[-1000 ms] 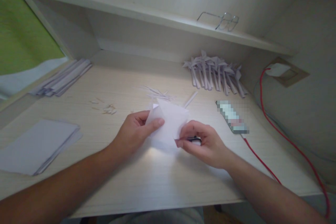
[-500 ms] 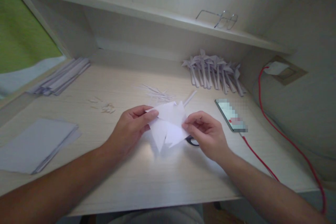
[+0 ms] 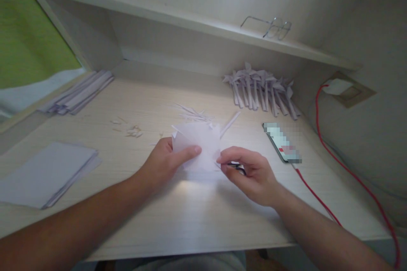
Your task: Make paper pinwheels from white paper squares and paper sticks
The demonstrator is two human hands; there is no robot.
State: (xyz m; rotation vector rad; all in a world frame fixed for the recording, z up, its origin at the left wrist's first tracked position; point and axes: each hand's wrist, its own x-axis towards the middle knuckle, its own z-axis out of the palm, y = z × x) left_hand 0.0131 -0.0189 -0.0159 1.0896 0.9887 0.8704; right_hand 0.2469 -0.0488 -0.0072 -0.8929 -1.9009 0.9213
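Note:
A square of white paper point(image 3: 203, 139) with slit, loose corners is held above the desk in front of me. My left hand point(image 3: 170, 159) grips it from the left, thumb lying flat across its face and fingers behind. At its lower right edge, my right hand point(image 3: 246, 173) pinches with thumb and index finger; whether something small is also between them I cannot tell. Black handle loops, apparently of scissors point(image 3: 240, 168), show partly behind the right hand. Just beyond the paper lie a rolled paper stick point(image 3: 230, 124) and a pile of thin paper strips point(image 3: 195, 114).
Several finished paper pinwheels point(image 3: 260, 89) lie at the back right. A phone point(image 3: 281, 144) with a red cable point(image 3: 314, 194) is to the right. Small toothpick-like bits point(image 3: 134, 131), stacked paper point(image 3: 51, 173) and folded strips point(image 3: 79, 93) are leftward. Glasses point(image 3: 276, 29) rest on the shelf.
The paper has turned so its face looks flatter, and its pointed flaps no longer hang below. My left thumb has slid inward over it; my right fingertips have moved slightly down.

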